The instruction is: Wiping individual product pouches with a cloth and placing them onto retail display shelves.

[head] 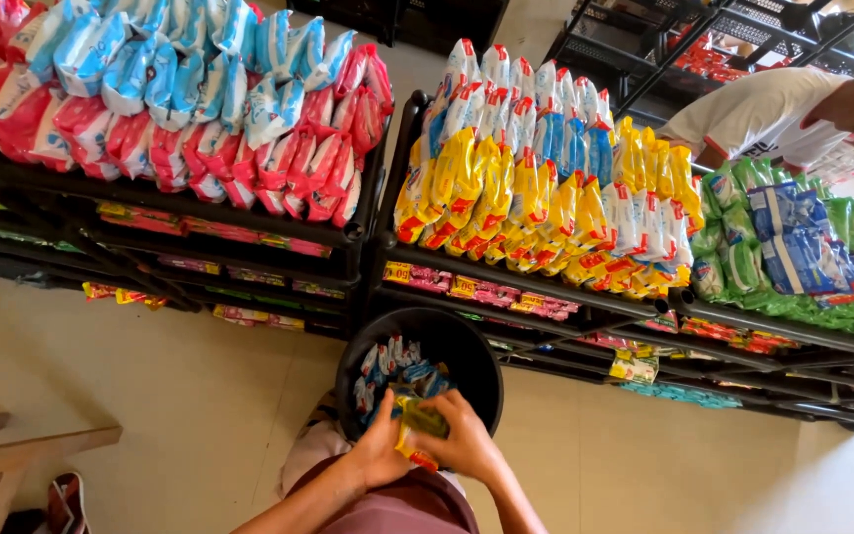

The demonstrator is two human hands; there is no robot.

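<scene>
Over black bucket [467, 346], left hand [380, 453], right hand [467, 445] both gripping yellow-green packet [421, 425]

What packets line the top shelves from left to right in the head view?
Blue and white packets → red packets → yellow packets → green packets, with a blue bag lying on them.

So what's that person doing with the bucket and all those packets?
Both of the person's hands, the left hand and the right hand, are together on a small yellow packet, over a black bucket on the floor. More small packets lie inside the bucket. Ahead stand dark shelves packed with rows of yellow bags, red bags and green bags. Another person in a white shirt bends over at the far right.
</scene>
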